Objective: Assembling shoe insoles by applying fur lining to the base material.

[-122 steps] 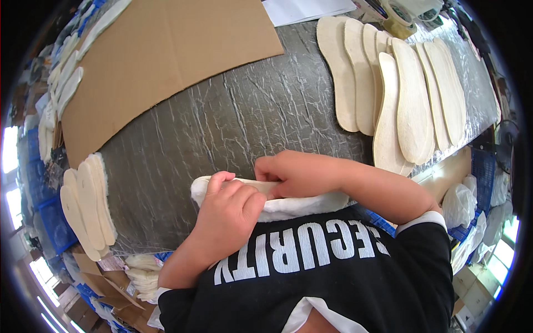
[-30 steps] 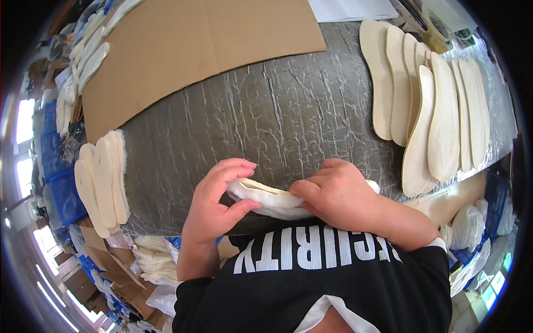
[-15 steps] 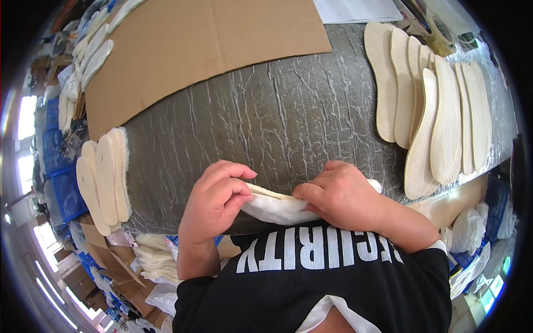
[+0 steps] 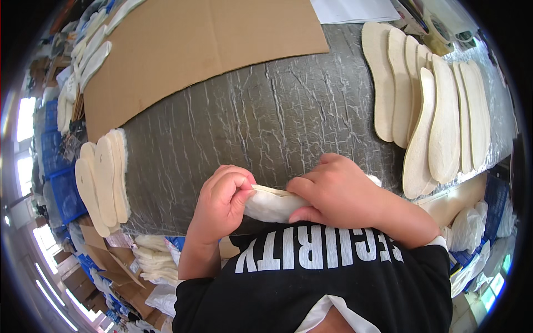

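Close to my chest, at the near edge of the table, a white fluffy insole [image 4: 270, 208] with a cream upper layer is held between both hands. My left hand [image 4: 223, 200] pinches its left end between thumb and fingers. My right hand [image 4: 330, 191] grips it further right, thumb below on the fluffy side and fingers over the cream edge. A bit of white fluff shows past the right wrist; the stretch between is hidden under that hand. The cream and white layers lie along each other, with a narrow gap visible along the top edge.
Several cream insoles [image 4: 444, 119] overlap in a row at the right. A smaller group of fleece-backed insoles [image 4: 105, 177] lies at the left. A cardboard sheet [image 4: 205, 44] covers the far left of the dark, creased tabletop [image 4: 261, 111]. White paper [image 4: 355, 10] and tape rolls [image 4: 438, 40] sit at the back.
My left hand's fingers have closed into a tighter pinch on the insole's end. My right hand has shifted slightly left along it, and the gap between the layers looks narrower.
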`<state>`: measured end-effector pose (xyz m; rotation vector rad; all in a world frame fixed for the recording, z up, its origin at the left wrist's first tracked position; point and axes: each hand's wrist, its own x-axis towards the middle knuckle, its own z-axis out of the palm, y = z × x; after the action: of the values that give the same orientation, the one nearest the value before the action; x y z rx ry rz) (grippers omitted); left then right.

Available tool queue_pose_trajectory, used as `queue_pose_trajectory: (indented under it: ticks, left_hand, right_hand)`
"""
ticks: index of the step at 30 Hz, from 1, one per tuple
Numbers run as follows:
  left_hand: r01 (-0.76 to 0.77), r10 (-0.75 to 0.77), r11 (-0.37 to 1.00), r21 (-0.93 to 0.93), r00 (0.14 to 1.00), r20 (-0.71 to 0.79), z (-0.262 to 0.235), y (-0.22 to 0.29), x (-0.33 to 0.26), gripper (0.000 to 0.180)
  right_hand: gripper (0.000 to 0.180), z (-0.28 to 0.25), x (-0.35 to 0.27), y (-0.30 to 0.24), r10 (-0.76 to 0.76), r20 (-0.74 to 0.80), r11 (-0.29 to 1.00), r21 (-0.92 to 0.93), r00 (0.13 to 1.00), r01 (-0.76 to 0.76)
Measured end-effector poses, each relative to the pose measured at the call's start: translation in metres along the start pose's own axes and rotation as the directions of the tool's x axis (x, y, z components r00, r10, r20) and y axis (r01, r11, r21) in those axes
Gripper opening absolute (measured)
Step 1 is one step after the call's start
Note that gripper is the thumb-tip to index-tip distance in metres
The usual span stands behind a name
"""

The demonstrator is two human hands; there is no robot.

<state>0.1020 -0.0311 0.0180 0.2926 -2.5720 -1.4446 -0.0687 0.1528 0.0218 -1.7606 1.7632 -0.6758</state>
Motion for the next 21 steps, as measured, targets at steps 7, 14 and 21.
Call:
queue_pose_trajectory:
  ticks: [7, 14, 21]
  left_hand:
    - [0.213, -0.216, 0.948, -0.235, 0.976, 0.015, 0.003, -0.003, -0.005, 0.007]
    - [0.261, -0.323, 0.634, -0.728, 0.945, 0.058, -0.001, -0.022, -0.012, 0.032]
    - [0.349, -0.463, 0.807, -0.477, 0.875, -0.141, 0.005, -0.024, -0.006, 0.016]
  right_hand:
    - [0.019, 0.017, 0.023, 0.004, 0.079, -0.185, 0.991, 0.125, 0.979, -0.057]
    - [0.015, 0.012, 0.023, 0.015, 0.155, -0.191, 0.961, 0.257, 0.969, -0.103]
    - [0.024, -0.005, 0.021, 0.022, 0.165, -0.035, 0.952, 0.269, 0.986, -0.149]
